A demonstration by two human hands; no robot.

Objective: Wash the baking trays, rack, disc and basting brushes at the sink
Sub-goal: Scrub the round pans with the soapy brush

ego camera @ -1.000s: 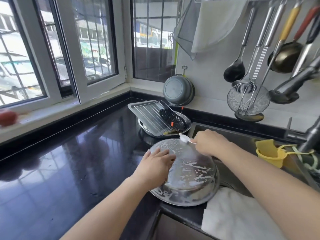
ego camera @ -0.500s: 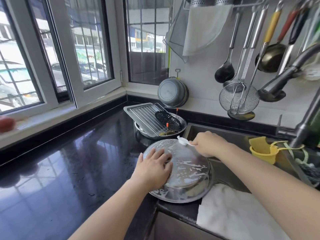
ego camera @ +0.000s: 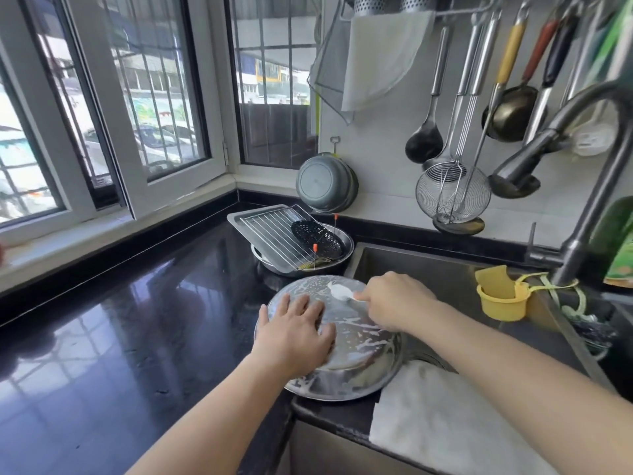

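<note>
A round steel tray [ego camera: 359, 368], upside down and streaked with suds, lies on the counter's corner by the sink [ego camera: 428, 269]. My left hand [ego camera: 296, 332] presses flat on its left side. My right hand [ego camera: 394, 303] grips a white basting brush [ego camera: 339, 291], whose head lies on the tray's far part. Behind, a rectangular baking tray [ego camera: 239, 221] with a wire rack [ego camera: 274, 231] leans in a round steel pan [ego camera: 346, 248]. A black perforated disc [ego camera: 317, 236] and thin orange-tipped sticks [ego camera: 315, 250] lie there too.
A white cloth [ego camera: 445, 423] covers the sink's front edge. A yellow cup [ego camera: 500, 296] hangs at the sink's right, under the tap [ego camera: 548, 138]. Ladles and a wire skimmer [ego camera: 452, 193] hang on the wall. A grey bowl [ego camera: 325, 183] leans behind. Black counter [ego camera: 137, 320] spreads left.
My right hand has shifted the brush slightly across the tray's far part. My left hand stays pressed on the tray. The view has tilted a little.
</note>
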